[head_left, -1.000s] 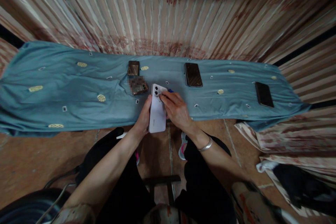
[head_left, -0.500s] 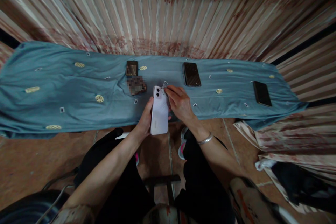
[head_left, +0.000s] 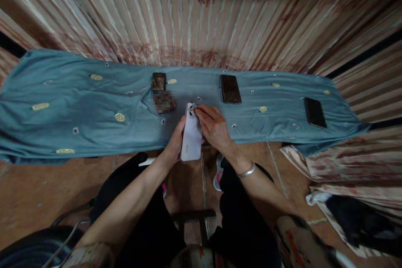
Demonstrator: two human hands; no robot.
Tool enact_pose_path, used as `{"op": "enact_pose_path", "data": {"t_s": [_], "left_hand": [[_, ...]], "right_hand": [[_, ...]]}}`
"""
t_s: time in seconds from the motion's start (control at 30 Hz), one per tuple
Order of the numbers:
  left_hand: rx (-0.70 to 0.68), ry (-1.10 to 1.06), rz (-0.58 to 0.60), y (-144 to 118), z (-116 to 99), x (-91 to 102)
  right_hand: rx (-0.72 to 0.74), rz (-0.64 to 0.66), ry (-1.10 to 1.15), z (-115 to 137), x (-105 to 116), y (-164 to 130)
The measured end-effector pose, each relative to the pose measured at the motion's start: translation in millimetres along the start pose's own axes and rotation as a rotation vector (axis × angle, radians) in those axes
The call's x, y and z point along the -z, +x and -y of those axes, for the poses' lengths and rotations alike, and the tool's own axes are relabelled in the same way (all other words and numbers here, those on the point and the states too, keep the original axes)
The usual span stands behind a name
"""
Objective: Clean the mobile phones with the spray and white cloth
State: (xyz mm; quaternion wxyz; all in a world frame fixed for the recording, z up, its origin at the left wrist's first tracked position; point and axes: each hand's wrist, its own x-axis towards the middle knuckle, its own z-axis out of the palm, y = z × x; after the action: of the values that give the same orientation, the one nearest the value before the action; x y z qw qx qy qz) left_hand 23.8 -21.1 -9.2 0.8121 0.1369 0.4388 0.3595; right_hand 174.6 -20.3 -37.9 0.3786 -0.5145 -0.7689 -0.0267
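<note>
1. Head view: one white phone (head_left: 191,139) is held back-up over the near edge of the blue cloth (head_left: 78,109), between the two hands.
2. The left hand (head_left: 175,144) is closed around the phone's left edge, thumb along the side, fingers hidden underneath.
3. The right hand (head_left: 215,127) lies against the phone's right side; its fingers are curled and the fingertips (head_left: 197,111) press at the top corner by the camera. Whether they pinch something small there cannot be told.
4. One silver bangle (head_left: 246,171) sits on the right wrist.
5. Three dark phones lie face-up on the cloth, well apart from each other: one (head_left: 158,81) behind and left of the hands, one (head_left: 230,88) behind and right of them, one (head_left: 315,112) near the cloth's right end.
6. One blurred patch (head_left: 163,101) sits just in front of the left dark phone; what it covers cannot be told.
7. The cloth carries several yellow oval motifs and many small white tags; about eight ovals show.
8. One striped curtain (head_left: 201,12) hangs behind the cloth.
9. Two shoes show on the floor below the hands, partly hidden by the forearms and the dark trousers.
</note>
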Motion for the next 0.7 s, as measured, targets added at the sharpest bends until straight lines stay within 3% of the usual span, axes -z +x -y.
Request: {"op": "enact_pose_path", "data": {"t_s": [0.27, 0.43, 0.7], "left_hand": [[-0.093, -0.118, -0.004, 0.0, -4.7, -1.4], [-0.048, -0.131, -0.058, -5.3, -7.6, -8.1], [-0.113, -0.067, -0.043, -4.8, 4.3, -8.6]], "right_hand": [[0.033, 0.043, -0.035, 15.6, 1.2, -6.2], [0.090, 0.070, -0.015, 28.6, 7.5, -9.1], [0.041, 0.037, -0.048, 22.1, 10.6, 0.7]]}}
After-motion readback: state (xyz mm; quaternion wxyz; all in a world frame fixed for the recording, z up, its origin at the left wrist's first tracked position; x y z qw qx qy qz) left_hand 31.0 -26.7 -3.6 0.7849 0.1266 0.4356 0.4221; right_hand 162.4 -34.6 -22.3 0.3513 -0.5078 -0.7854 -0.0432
